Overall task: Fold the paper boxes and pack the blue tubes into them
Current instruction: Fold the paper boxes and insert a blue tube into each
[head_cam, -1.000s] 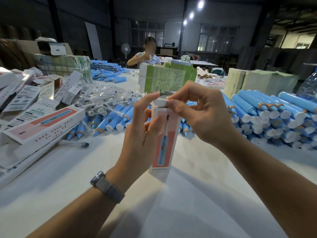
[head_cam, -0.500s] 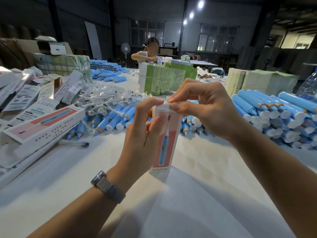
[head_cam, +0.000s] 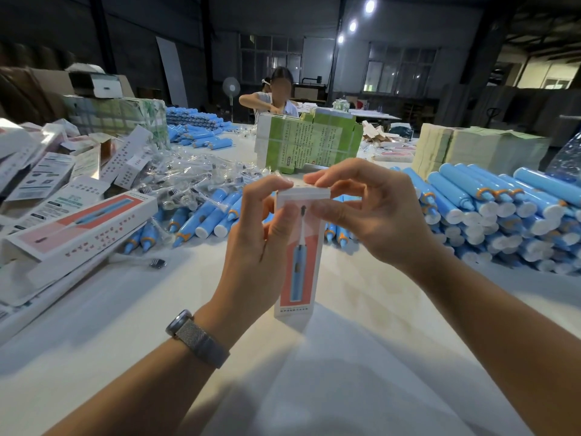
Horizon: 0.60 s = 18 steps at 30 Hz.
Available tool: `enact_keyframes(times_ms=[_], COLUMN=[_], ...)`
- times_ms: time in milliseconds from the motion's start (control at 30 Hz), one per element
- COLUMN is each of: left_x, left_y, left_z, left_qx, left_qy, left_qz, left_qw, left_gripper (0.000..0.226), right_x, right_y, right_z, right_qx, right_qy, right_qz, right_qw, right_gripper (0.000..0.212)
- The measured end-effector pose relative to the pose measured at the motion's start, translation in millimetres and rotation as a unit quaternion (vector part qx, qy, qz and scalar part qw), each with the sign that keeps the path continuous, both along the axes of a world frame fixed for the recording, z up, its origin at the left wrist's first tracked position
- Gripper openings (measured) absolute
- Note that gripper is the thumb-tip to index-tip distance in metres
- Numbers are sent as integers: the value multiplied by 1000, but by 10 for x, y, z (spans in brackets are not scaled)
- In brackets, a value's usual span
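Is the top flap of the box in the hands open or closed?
Closed: the box top looks flat, with both hands' fingertips pressing it.

Paper box [head_cam: 298, 247] upright at centre of the desk [head_cam: 314, 388], its lower end on the surface, left hand [head_cam: 251, 247] and right hand [head_cam: 377, 215] at either side near its top. Finished box [head_cam: 78, 225] lies left. Loose tubes [head_cam: 201, 215] behind, between them. Stacked tubes [head_cam: 503, 215] right. Carton stack [head_cam: 308, 143] behind the box; another person [head_cam: 276, 96] beyond it.

One upright box [head_cam: 298, 247], two hands, three blue tube [head_cam: 490, 215] heaps.
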<state>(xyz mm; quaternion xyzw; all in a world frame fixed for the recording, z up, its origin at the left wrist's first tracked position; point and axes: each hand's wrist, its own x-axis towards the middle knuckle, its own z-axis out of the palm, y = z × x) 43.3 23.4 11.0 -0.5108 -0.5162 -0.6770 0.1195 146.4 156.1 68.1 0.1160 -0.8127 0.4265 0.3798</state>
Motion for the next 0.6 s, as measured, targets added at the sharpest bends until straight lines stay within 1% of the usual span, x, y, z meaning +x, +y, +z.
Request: enact_keyframes(times_ms=[233,333,467,533,600], left_x=[-6,-9,-27,-26,-28], left_y=[1,14,31,35,26], left_z=[-13,-21,-42,-49,-68], left_qx=[-7,-4,5,6,1], left_qy=[14,6,-19,-25,-38], left_qz=[25,22,2,-2,-13], left_qw=[1000,1000,1000,1000,999], left_gripper=[14,14,17,19,21], right_x=[-9,-18,-43,-58,-73], right_y=[-11,-14,-26,-42,-46], right_z=[-2,-24,-84,-96,-95], right_qx=[17,15,5,22,49], right_qy=[12,8,15,35,52], right_qz=[-3,-11,-42,-72,-123], right_qw=[1000,1000,999,997,990], right_gripper=[14,12,14,12,11])
